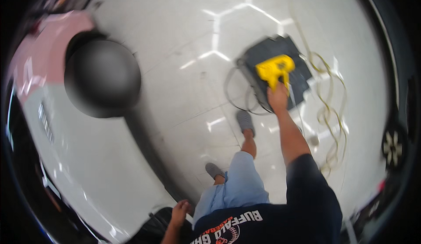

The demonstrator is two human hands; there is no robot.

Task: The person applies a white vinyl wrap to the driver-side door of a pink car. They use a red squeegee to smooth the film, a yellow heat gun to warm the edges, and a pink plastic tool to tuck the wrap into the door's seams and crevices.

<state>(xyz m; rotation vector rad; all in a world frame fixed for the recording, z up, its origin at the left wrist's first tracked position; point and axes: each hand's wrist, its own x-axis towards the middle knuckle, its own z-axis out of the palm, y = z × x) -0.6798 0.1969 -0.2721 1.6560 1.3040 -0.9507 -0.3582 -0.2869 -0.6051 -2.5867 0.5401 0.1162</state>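
My right hand [278, 97] grips the handle of a yellow heat gun [280, 66], its fingers wrapped round it and the arm stretched forward. Behind the gun, from my view, a dark grey blocky piece of equipment [302, 79] stands on the floor. Low down near my shorts hangs my left hand [180, 211], with fingers loosely bent and nothing visible in them. It is nearest to the pale car side and a black object [153, 226], whose kind is unclear.
At left, a pink and pale car body [74, 156] has a blurred dark round shape [103, 78], probably a wheel. A dark cable [228, 84] loops beside the equipment. Yellowish hose [326, 108] lies in coils at right. The glossy floor [175, 90] reflects ceiling lights.
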